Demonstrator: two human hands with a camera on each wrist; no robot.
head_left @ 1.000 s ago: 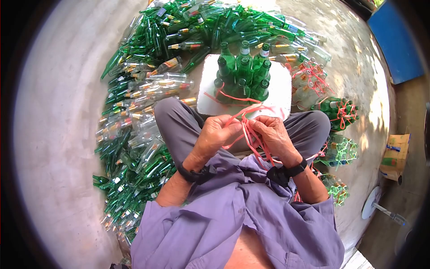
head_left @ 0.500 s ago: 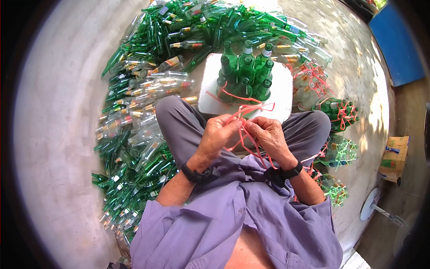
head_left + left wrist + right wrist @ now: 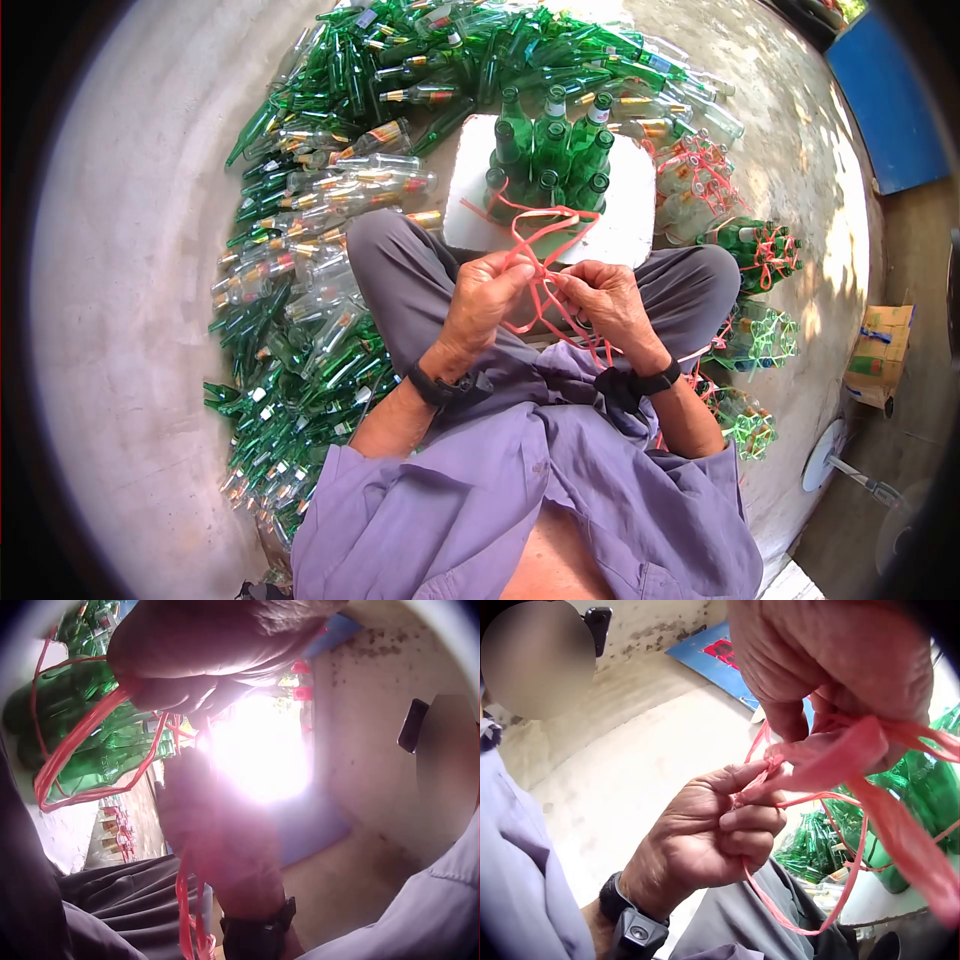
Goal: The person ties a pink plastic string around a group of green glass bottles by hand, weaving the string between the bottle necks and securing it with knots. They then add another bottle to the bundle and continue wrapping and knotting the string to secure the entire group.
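Note:
Both hands meet over the lap and hold red plastic twine [image 3: 545, 222]. My left hand [image 3: 487, 305] pinches it between thumb and curled fingers; in the right wrist view that left hand [image 3: 705, 836] grips a gathered bit of it. Close beside it, my right hand [image 3: 608, 305] pinches the twine too, with loose ends hanging below. Loops of twine reach forward to a cluster of upright green glass bottles [image 3: 550, 150], standing on a white foam block [image 3: 625, 240]. One strand crosses the front bottles. In the left wrist view, glare hides part of the right hand [image 3: 199, 802].
Loose green and clear bottles [image 3: 340, 190] lie in a broad heap ahead and to the left. At the right stand bundles tied with red twine [image 3: 770, 255] and green twine [image 3: 765, 335]. Farther right are a cardboard box [image 3: 880, 350], a fan [image 3: 825, 455] and a blue panel [image 3: 885, 100].
The twine loops between the hands have shifted and now spread wider and farther left in front of the bottles. Both hands stay close together, drawing slightly apart.

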